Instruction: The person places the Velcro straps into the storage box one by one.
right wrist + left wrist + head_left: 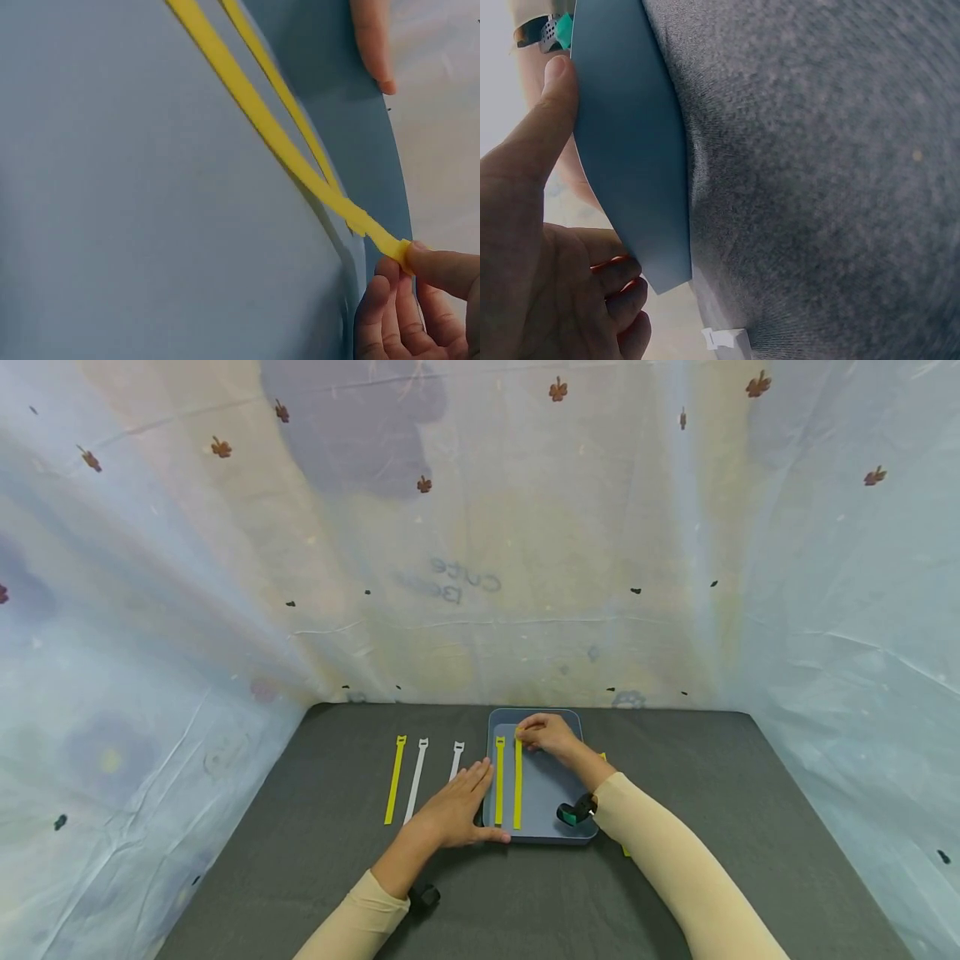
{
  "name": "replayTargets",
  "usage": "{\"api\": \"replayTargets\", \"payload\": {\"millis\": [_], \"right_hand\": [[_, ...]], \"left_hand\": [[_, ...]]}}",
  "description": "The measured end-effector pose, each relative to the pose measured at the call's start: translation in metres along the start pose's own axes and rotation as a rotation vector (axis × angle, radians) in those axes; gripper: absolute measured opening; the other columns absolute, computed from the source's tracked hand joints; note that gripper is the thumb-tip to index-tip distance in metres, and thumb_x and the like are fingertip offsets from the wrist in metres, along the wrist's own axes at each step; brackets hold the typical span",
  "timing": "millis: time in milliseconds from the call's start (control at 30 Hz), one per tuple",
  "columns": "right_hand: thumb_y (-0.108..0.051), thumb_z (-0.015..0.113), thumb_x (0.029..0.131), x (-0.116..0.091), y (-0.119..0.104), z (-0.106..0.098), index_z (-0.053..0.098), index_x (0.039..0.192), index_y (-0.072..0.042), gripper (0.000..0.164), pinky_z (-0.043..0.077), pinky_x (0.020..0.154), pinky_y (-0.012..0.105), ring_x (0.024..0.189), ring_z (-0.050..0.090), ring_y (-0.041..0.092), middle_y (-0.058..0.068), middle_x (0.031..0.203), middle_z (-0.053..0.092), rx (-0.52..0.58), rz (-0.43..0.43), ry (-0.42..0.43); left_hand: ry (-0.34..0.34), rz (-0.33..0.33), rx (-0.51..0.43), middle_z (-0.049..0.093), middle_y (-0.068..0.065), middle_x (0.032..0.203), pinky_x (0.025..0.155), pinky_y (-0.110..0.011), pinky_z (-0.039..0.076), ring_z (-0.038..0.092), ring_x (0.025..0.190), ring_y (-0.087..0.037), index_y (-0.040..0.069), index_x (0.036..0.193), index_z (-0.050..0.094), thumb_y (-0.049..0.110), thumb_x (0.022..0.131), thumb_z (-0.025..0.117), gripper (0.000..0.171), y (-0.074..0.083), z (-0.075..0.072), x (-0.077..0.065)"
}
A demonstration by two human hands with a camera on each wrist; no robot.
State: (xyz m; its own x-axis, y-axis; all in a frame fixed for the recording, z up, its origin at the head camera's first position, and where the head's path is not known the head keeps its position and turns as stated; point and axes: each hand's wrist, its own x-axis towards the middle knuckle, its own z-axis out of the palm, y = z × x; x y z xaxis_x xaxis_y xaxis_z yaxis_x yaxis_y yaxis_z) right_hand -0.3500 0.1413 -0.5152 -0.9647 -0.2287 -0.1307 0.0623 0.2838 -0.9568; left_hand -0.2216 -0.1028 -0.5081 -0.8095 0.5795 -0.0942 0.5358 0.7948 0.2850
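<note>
My guess is it's the laying-down step: right hand (551, 735) has its grip pinched on the far end of a yellow strap (517, 787) over the blue tray (549, 797), beside a second strap (499, 782). Left hand (457, 807) rests along the tray's left side, fingers straightish. Next probably calls for lowering that end and releasing.

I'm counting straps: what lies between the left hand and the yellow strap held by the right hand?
In the head view, one other yellow strap lies between them, in the tray, alongside the held strap.
</note>
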Motion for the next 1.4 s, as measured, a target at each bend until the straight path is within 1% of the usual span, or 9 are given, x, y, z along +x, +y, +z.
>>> {"api": "replayTargets", "payload": {"millis": [133,300,500,600,733,867,1100,1267,1400], "right_hand": [[-0.008,0.072,0.104,0.001,0.001,0.005,0.072,0.121,0.005,0.022,0.064,0.082,0.038,0.092,0.072,0.027,0.019,0.109,0.077,-0.026,0.002,0.0],[-0.008,0.073,0.104,0.004,0.003,0.01,0.073,0.118,0.004,0.019,0.064,0.079,0.036,0.092,0.074,0.027,0.018,0.107,0.077,-0.056,-0.002,0.023],[-0.006,0.074,0.102,0.005,0.002,0.015,0.073,0.116,0.006,0.018,0.064,0.078,0.038,0.095,0.074,0.034,0.02,0.106,0.076,-0.071,-0.013,0.048],[-0.006,0.073,0.102,0.004,0.003,0.015,0.073,0.115,0.007,0.018,0.064,0.076,0.038,0.093,0.074,0.035,0.021,0.105,0.076,-0.084,-0.027,0.061],[-0.006,0.073,0.103,0.005,0.004,0.013,0.073,0.114,0.006,0.017,0.063,0.074,0.037,0.089,0.073,0.033,0.021,0.104,0.076,-0.1,-0.042,0.058],[-0.006,0.073,0.103,0.006,0.007,0.012,0.073,0.115,0.006,0.017,0.063,0.074,0.036,0.087,0.073,0.03,0.02,0.103,0.076,-0.11,-0.043,0.058],[-0.002,0.072,0.103,0.005,0.009,0.012,0.072,0.117,0.008,0.018,0.065,0.075,0.036,0.088,0.075,0.03,0.022,0.106,0.077,-0.088,-0.05,0.056],[0.0,0.07,0.103,0.001,0.005,0.01,0.069,0.121,0.012,0.021,0.066,0.08,0.04,0.094,0.075,0.035,0.026,0.112,0.075,-0.067,-0.061,0.035],[0.0,0.068,0.105,-0.004,-0.001,0.005,0.067,0.126,0.012,0.025,0.066,0.085,0.043,0.099,0.075,0.04,0.027,0.119,0.074,-0.063,-0.054,0.011]], "left_hand": [[0.003,0.011,0.002,0.013,-0.017,0.179,0.134,-0.049,0.019,0.015,0.166,-0.032,0.002,0.171,0.018,0.077,0.091,0.068,0.12,0.0,-0.001,0.0],[0.003,0.014,-0.004,0.013,-0.017,0.179,0.134,-0.049,0.019,0.015,0.166,-0.034,0.001,0.171,0.018,0.077,0.092,0.067,0.12,0.0,-0.001,0.0],[0.007,0.012,-0.003,0.014,-0.016,0.179,0.134,-0.048,0.019,0.016,0.166,-0.033,0.001,0.171,0.019,0.076,0.091,0.068,0.12,0.0,-0.002,-0.001],[0.009,0.012,-0.005,0.014,-0.017,0.179,0.134,-0.049,0.02,0.016,0.166,-0.033,0.001,0.171,0.02,0.076,0.091,0.069,0.12,0.001,-0.002,-0.001],[0.013,0.018,0.002,0.014,-0.017,0.179,0.134,-0.05,0.02,0.017,0.165,-0.034,0.001,0.171,0.02,0.077,0.091,0.068,0.12,0.0,-0.001,-0.001],[0.011,0.015,0.005,0.014,-0.017,0.179,0.134,-0.049,0.02,0.015,0.166,-0.032,0.001,0.171,0.019,0.077,0.091,0.067,0.12,0.0,-0.001,-0.001],[0.003,0.004,-0.011,0.013,-0.016,0.18,0.135,-0.048,0.018,0.014,0.166,-0.031,0.002,0.171,0.019,0.077,0.091,0.068,0.12,0.0,-0.001,-0.001],[0.0,0.002,-0.01,0.012,-0.015,0.18,0.135,-0.048,0.017,0.013,0.166,-0.031,0.002,0.171,0.018,0.076,0.091,0.069,0.12,0.0,-0.001,-0.001],[0.002,0.007,-0.006,0.013,-0.017,0.18,0.135,-0.049,0.018,0.014,0.166,-0.032,0.001,0.171,0.019,0.076,0.091,0.068,0.121,0.0,-0.001,-0.001]]}}
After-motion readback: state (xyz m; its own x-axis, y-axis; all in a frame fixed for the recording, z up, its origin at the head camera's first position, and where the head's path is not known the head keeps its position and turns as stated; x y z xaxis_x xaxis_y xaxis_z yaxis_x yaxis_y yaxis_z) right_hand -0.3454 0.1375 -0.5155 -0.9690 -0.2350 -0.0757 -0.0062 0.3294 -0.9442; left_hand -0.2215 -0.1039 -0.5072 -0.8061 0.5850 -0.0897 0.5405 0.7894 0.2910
